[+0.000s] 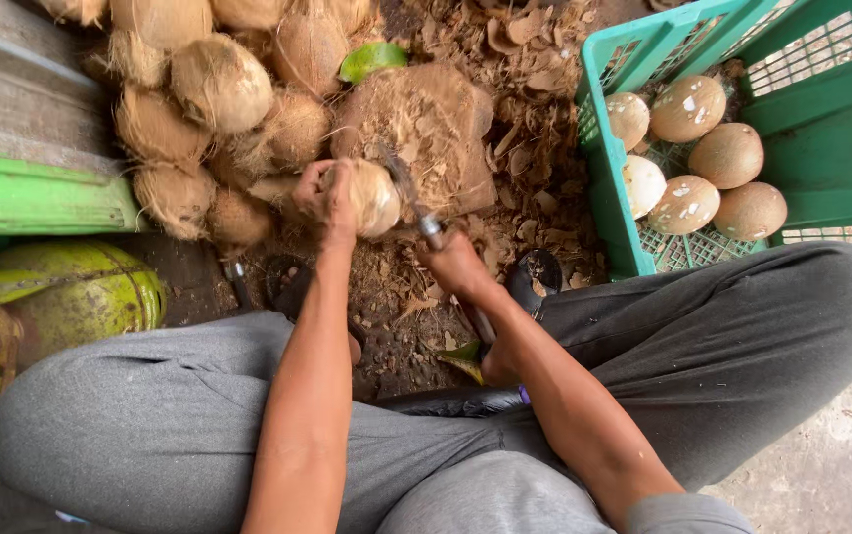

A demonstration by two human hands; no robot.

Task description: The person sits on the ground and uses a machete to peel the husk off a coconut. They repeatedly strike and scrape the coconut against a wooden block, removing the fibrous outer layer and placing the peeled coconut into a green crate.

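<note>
Grey trousers point(149, 425) are filling the bottom of the head view, knees spread wide, and I am looking down between them. I am seeing the left hand point(327, 193) curling shut around a partly husked coconut point(371, 196), pressing it against the wooden chopping block point(426, 133). Just beside it, the right hand point(455, 262) is closing tight on the handle of a knife point(416, 203), its blade lying against the coconut's right side. Behind the block, a heap of fibrous brown coconuts point(218, 89) is piling up, and husk scraps point(535, 148) are littering the ground. To the right, a green plastic crate point(821, 129) is holding six peeled, smooth coconuts point(688, 109). Green unhusked coconuts point(80, 292) are lying at far left.
</note>
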